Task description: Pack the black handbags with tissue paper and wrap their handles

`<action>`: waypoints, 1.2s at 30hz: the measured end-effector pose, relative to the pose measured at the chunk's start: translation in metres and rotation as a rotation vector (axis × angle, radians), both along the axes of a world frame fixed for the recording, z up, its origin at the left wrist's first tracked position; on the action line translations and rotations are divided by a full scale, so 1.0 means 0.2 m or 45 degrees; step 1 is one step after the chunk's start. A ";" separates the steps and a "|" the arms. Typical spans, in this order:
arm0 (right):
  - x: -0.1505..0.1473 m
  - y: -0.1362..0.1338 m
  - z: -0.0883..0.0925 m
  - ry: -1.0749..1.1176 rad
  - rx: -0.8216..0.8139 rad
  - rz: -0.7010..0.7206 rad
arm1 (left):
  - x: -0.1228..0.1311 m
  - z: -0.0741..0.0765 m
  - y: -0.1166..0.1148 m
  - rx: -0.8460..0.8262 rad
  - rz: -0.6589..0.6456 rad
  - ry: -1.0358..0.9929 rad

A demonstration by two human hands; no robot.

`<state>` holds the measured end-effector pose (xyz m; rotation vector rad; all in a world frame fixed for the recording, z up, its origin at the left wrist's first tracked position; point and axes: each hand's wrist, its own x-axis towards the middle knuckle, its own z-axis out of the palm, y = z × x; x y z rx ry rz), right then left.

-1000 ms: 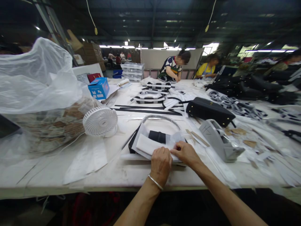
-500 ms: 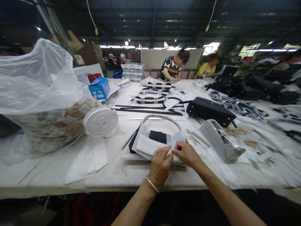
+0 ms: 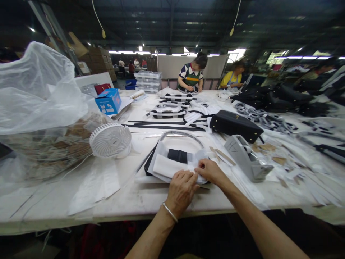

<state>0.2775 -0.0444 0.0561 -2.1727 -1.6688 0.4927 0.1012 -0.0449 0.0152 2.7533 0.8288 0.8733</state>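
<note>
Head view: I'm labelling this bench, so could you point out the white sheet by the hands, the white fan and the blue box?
White sheet [image 3: 167,166], head view: middle of its uncovered surface.
White fan [image 3: 110,140], head view: front grille.
Blue box [image 3: 108,102], head view: printed side.

Setting: factory workshop, apparently for bags. Landmark: white fan [image 3: 110,141] on a long worktable [image 3: 134,201]. Right of fan: black studded bag [image 3: 234,126], grey tape dispenser [image 3: 242,155], scattered scraps [image 3: 279,160]. Left of fan: plastic sack [image 3: 37,97] of brown pieces [image 3: 64,154]. Beyond fan: stacked cartons [image 3: 99,62], co-worker [image 3: 190,80] in patterned shirt [image 3: 185,71] bent over the far worktable edge, strip lights [image 3: 128,52] under a dark roof [image 3: 151,21].
</note>
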 end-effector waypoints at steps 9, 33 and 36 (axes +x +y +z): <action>0.03 0.03 -0.01 0.286 -0.099 -0.059 | 0.02 -0.01 -0.01 0.029 0.042 0.033; 0.06 -0.19 0.14 -0.062 0.094 0.491 | 0.03 -0.02 0.00 0.050 0.072 0.004; 0.17 -0.25 0.21 0.059 0.107 0.421 | 0.02 -0.02 0.00 0.041 0.060 -0.005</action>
